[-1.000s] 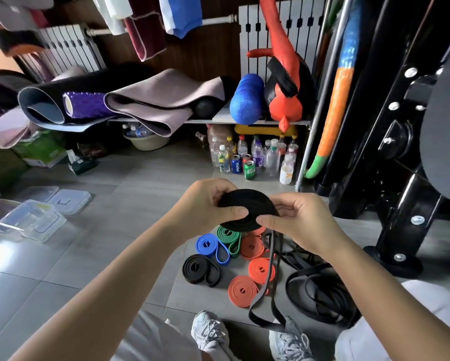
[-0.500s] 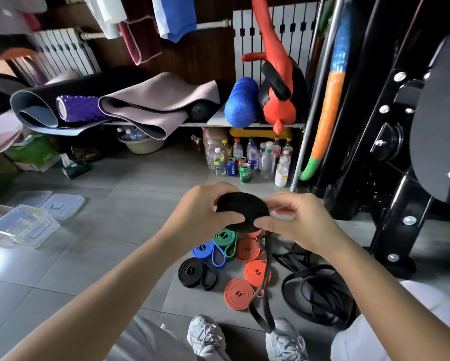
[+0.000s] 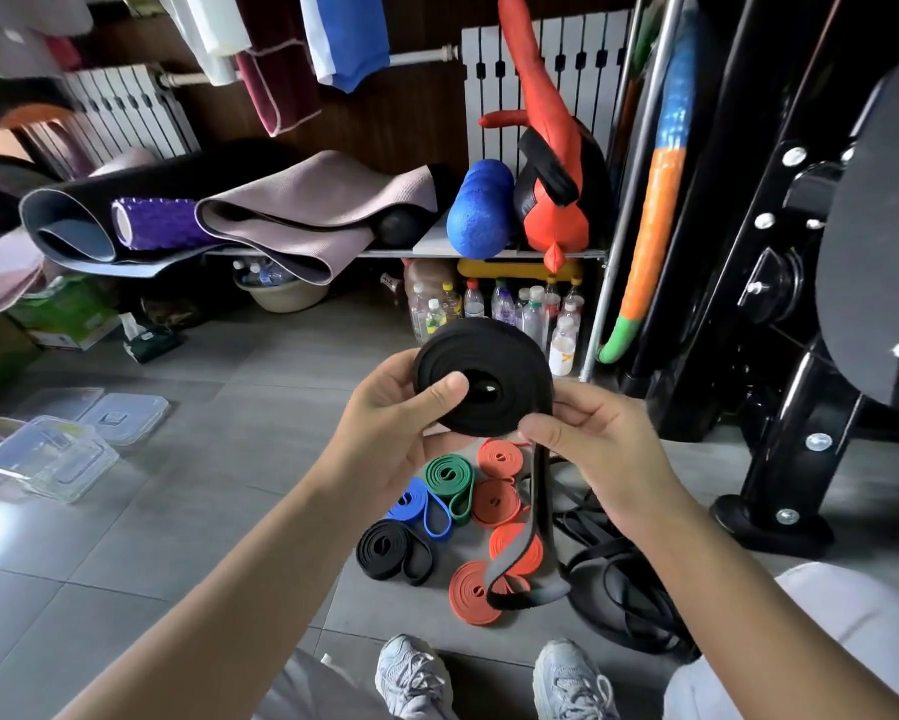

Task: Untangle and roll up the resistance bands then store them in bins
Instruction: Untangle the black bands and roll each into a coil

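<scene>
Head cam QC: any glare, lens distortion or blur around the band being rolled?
Head view: glare washes out the floor tiles beside the clear bins at left; wide-angle bend leans the radiator and metal pole toward the edges; the black roll, gripped by left hand and right hand, is sharp, no obvious motion blur; the black tangle on the floor is dark, strands hard to separate.

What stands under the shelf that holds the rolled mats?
Plastic bottles and a beige basin stand under the shelf. The black band roll, held in front, covers several bottles' lower parts. Farther back is too dark to tell.
</scene>
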